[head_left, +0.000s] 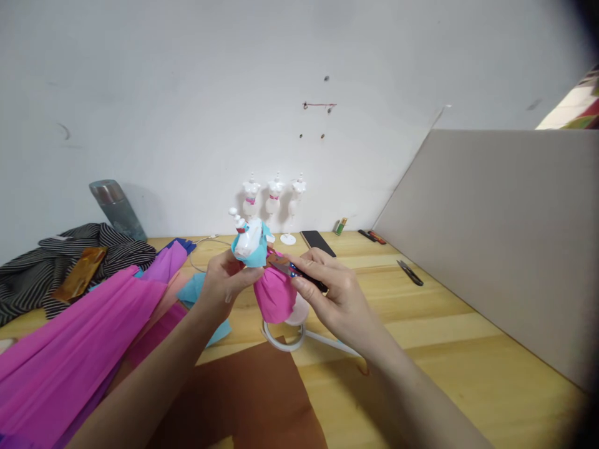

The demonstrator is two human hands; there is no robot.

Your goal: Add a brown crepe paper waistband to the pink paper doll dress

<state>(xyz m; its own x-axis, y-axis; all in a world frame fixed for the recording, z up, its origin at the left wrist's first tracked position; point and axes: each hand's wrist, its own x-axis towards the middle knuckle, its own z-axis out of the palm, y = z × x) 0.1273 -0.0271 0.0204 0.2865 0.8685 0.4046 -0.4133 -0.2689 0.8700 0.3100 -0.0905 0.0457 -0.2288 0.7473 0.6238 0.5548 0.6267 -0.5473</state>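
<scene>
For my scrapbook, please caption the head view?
Left hand holds a mannequin; right hand holds a bladed tool by the pink skirt.

Past the left hand, pink paper runs off the picture's edge. Both forearms are cut off too.

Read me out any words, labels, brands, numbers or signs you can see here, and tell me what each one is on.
No readable text anywhere.
Small green bottle: too small and blurred to tell if it has print.
Metal-topped flask: no lettering can be made out.
Shiny amber piece: none legible.
Bladed tool in the right hand: too blurred for any marking.
</scene>
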